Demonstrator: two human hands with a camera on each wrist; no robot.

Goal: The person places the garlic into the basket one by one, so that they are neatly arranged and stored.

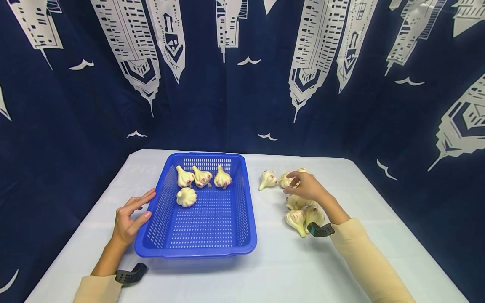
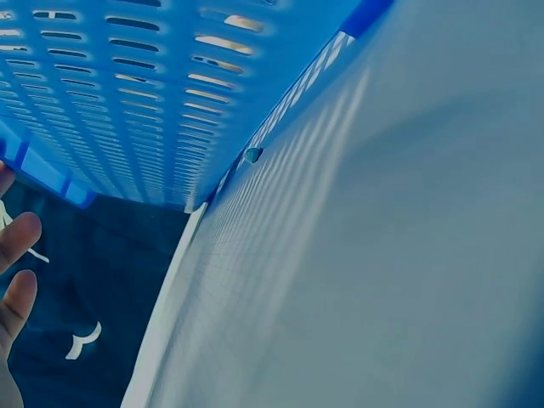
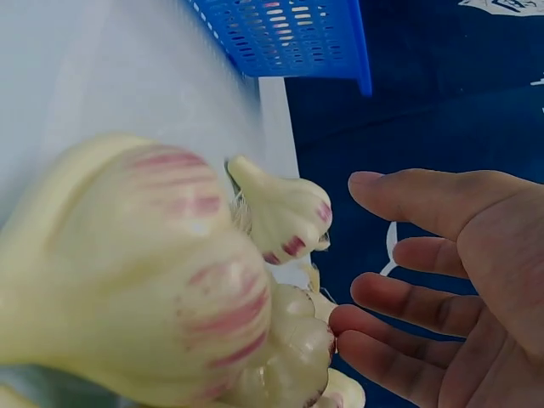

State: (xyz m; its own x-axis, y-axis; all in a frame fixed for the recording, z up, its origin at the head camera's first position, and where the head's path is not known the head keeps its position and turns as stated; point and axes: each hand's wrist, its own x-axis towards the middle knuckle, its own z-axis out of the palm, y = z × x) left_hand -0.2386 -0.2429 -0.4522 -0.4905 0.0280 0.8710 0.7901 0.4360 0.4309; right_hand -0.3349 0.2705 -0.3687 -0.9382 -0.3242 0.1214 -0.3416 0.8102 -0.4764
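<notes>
My left hand (image 1: 126, 221) rests its straight fingers at the left rim of a blue plastic basket (image 1: 251, 227). Inside that basket, toward the back, lie several garlic bulbs, among them a round pale one (image 1: 186, 197). On the right, my right hand (image 1: 307, 187) hovers over a pile of garlic bulbs, thumb and fingers spread apart with nothing between them. Its fingertips are close to a garlic bulb (image 1: 286, 180) at the back of the pile. In the right wrist view, a large purple-streaked garlic bulb (image 3: 153, 280) fills the foreground, and another (image 3: 285, 208) lies beyond it.
A single garlic bulb (image 1: 268, 179) lies between basket and pile; another (image 1: 296, 221) sits at the pile's near side. The white table (image 1: 273, 269) ends at a dark blue curtain (image 1: 242, 109) printed with white buildings. Each wrist wears a black band.
</notes>
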